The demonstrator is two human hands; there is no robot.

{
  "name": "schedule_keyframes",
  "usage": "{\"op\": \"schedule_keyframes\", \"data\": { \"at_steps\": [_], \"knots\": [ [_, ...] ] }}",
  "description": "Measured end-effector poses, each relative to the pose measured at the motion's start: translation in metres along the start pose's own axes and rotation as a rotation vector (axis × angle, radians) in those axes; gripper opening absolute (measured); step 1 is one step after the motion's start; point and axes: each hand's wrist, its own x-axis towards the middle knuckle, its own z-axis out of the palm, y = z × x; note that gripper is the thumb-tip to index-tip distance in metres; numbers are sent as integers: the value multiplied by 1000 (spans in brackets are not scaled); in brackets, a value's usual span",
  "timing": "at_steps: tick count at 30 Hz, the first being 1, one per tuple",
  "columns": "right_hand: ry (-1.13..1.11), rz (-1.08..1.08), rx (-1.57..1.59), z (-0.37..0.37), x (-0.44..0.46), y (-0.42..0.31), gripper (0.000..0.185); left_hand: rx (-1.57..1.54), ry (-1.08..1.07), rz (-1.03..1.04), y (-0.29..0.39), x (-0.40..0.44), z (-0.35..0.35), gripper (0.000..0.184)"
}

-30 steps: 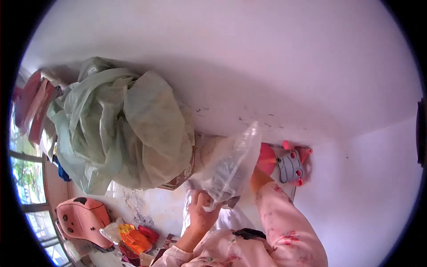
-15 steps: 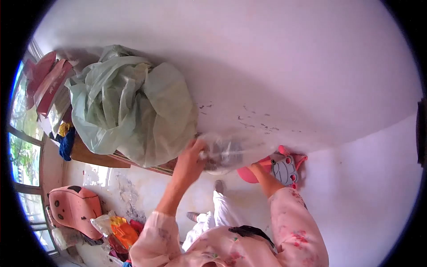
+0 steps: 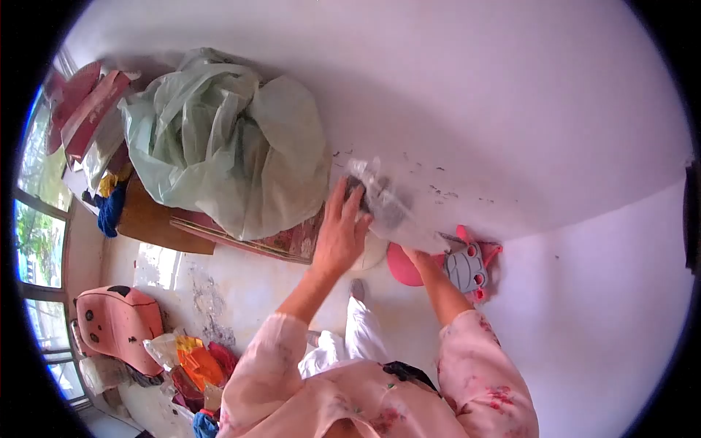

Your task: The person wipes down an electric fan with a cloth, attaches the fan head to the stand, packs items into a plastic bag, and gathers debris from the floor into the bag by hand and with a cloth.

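A clear plastic bag [image 3: 398, 208] with something dark inside is in front of me, beside the wall; its contents are blurred. My left hand [image 3: 342, 232] reaches up to the bag's left side, with its fingers stretched out and apart against a dark part. At the lower end of the bag, my right hand [image 3: 418, 260] grips the plastic, its fingertips mostly hidden behind it. Just left of my left hand, a large pale green plastic sack [image 3: 234, 146] rests on a red patterned stack [image 3: 292, 244].
Below my right hand stands a pink and grey thing with a cartoon face [image 3: 466, 269]. A pink cushioned seat [image 3: 120, 325] and several bags, one orange [image 3: 197, 361], lie on the floor at left. Windows [image 3: 40, 252] line the left wall.
My left hand has moved up and slightly right, and its fingers have spread from a closed grip on the plastic. The bag has risen along the wall. My right hand has barely moved.
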Motion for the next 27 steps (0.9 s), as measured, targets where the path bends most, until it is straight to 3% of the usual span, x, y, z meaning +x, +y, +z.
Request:
{"op": "schedule_keyframes", "data": {
  "at_steps": [3,7,9,10,11,13,15,17,19,21,22,25,26,27],
  "knots": [
    [-27,-52,-40,-2,-21,30,48,205,13,0,5,18,-8,49],
    [-262,-327,-87,9,-50,95,51,64,-9,-127,-11,-14,-3,48],
    [-428,77,-389,29,-85,63,48,455,-195,259,-32,-22,-5,51],
    [-445,8,-544,45,-81,83,48,356,-131,245,-37,-28,-1,50],
    [-449,-66,-701,57,-75,109,48,270,-76,194,-31,-38,-10,47],
    [-565,-208,-693,93,-92,104,43,112,35,62,-8,-60,-45,40],
    [-565,-785,-926,142,-124,76,45,19,-72,-138,5,-98,-91,32],
    [-653,-759,-931,185,-147,60,44,73,-153,-297,-28,-156,-121,30],
    [-795,-104,-765,224,-159,46,39,105,-79,-524,-40,-221,-172,21],
    [-856,-115,-783,267,-174,42,39,154,237,-548,-84,-307,-189,19],
    [-945,-219,-854,288,-172,49,42,192,215,-796,-74,-329,-218,17],
    [-1099,-367,-1013,356,-168,74,42,259,427,-981,-91,-407,-254,23],
    [-1166,-348,-986,377,-180,63,42,317,453,-1070,-81,-419,-269,27],
    [-1232,-328,-959,397,-203,38,42,300,537,-1034,-81,-432,-277,29]
  ]
}}
